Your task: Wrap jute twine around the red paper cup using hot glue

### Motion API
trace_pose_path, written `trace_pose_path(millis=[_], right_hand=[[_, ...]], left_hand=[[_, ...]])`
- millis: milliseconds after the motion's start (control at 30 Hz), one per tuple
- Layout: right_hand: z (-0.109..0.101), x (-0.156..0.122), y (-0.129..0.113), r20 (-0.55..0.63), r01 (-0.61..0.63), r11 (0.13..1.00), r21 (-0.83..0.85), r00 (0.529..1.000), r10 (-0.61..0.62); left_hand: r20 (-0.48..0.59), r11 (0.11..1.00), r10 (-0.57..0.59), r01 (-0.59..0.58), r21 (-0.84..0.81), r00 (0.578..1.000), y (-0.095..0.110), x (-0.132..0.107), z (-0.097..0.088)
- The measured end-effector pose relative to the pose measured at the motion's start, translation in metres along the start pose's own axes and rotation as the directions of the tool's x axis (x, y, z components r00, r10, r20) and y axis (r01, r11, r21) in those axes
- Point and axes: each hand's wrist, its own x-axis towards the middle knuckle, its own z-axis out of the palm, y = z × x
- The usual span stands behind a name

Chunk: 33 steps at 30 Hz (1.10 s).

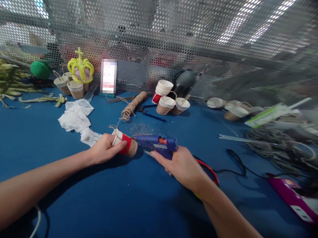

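My left hand [106, 148] is closed round a red and white paper cup [125, 140], tipped on its side with its rim to the left. Brown twine wraps the cup's base end. In my right hand [179, 163] is a blue hot glue gun [158, 141], gripped by its handle. Its nozzle points left at the cup's red wall, close to the twine; whether it touches I cannot tell. A strand of twine runs from near the cup to a twine bundle [134, 105] lying behind it.
Twine-wrapped cups [166, 105] and stacked paper cups [164, 87] stand at the back. White crumpled cloth [76, 115] lies left, near a yellow crown-shaped piece [80, 68] and a lit phone [108, 75]. A magenta power strip [295, 200] and cables lie right. Perforated metal mesh [141, 34] closes off the back.
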Motion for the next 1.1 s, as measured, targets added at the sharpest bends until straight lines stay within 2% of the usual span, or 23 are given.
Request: trace_pose_path(millis=[233, 500, 633, 800, 1100], right_hand=[[-0.0029, -0.0036, -0.0006, -0.008, 0.038, 0.999, -0.019, 0.999, -0.038], [-0.0055, -0.0048, -0.0037, 0.028, -0.013, 1.0, -0.023, 1.0, 0.014], [-0.0066, -0.0059, -0.0048, 0.04, -0.028, 0.999, -0.033, 0.999, 0.029], [-0.0067, -0.0081, -0.0052, 0.027, 0.01, 0.999, -0.04, 1.0, -0.008], [-0.0068, -0.0096, -0.0071, 0.053, -0.005, 0.999, -0.041, 0.999, 0.008]], left_hand=[[-0.013, 0.994, -0.091, 0.09, -0.061, 0.996, -0.0027, 0.0004, 0.0002], [0.006, 0.986, -0.132, 0.132, -0.097, 0.991, -0.0013, 0.0003, 0.0001], [0.02, 0.983, -0.137, 0.138, -0.117, 0.99, -0.0012, 0.0006, -0.0004], [0.024, 0.982, -0.128, 0.13, -0.134, 0.991, -0.0015, 0.0013, -0.0001], [-0.02, 0.981, -0.164, 0.161, -0.108, 0.986, -0.0053, 0.0008, 0.0002]])
